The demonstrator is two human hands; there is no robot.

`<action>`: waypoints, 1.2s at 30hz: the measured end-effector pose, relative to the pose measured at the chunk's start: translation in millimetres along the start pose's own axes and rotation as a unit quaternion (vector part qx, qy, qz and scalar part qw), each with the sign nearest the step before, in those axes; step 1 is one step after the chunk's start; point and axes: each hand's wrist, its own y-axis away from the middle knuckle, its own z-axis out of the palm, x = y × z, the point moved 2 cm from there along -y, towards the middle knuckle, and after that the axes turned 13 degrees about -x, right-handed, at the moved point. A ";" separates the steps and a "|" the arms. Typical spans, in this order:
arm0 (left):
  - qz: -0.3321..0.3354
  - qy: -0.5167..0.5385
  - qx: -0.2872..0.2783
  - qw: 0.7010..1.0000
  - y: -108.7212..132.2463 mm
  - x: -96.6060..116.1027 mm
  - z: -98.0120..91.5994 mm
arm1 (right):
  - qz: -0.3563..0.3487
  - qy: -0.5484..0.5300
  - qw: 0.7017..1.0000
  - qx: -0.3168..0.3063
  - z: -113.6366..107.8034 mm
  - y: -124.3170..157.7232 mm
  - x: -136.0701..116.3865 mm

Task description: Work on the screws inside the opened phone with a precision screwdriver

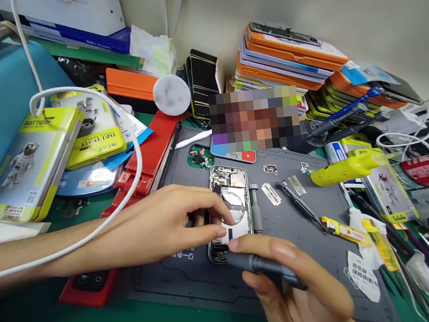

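Right hand (299,296) grips 1 screwdriver (263,266); left hand (159,224) steadies 1 phone (231,208).

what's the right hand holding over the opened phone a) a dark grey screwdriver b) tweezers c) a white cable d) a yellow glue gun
a: the right hand grips a dark grey screwdriver with its tip at the lower end of the opened phone, which the left hand steadies.

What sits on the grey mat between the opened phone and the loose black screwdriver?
In the head view, a grey cylindrical tool beside the opened phone, then a small white label before the black screwdriver.
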 end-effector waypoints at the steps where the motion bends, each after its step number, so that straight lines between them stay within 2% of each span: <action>1: 0.009 -0.012 -0.009 1.000 -0.2 0.7 -0.2 | 0.010 -0.005 1.000 0.020 -0.7 0.3 0.6; 5: 0.017 -0.038 -0.040 0.998 0.3 1.8 -0.4 | 0.028 -0.024 0.997 0.073 -3.9 -1.4 2.3; 10: -0.002 -0.060 -0.043 0.997 1.7 3.6 0.1 | 0.038 0.010 0.997 0.070 -9.3 -4.9 2.3; 15: 0.004 -0.027 -0.055 0.998 2.0 2.2 -0.5 | 0.072 0.014 0.995 0.071 -8.9 -5.7 0.0; 20: -0.013 0.026 -0.039 0.999 1.2 -5.0 -2.2 | 0.101 -0.024 0.975 0.199 2.7 1.9 -3.4; 22: -0.024 0.057 -0.027 0.998 1.4 -6.1 -2.3 | 0.083 -0.022 0.982 0.169 5.7 4.6 -4.0; 25: -0.034 0.126 -0.009 0.991 1.5 -5.9 -1.7 | 0.049 -0.005 0.997 0.053 6.0 7.1 -2.5; 27: -0.039 0.167 0.004 0.985 1.2 -5.7 -1.3 | 0.036 0.000 0.999 0.007 4.5 7.8 -0.5; 30: -0.039 0.180 0.013 0.983 1.2 -6.0 -1.0 | 0.022 -0.003 1.000 -0.010 3.6 6.8 0.6; 36: -0.050 0.134 0.006 0.990 3.6 -7.2 -2.0 | 0.020 -0.025 0.999 -0.018 5.6 7.4 -0.9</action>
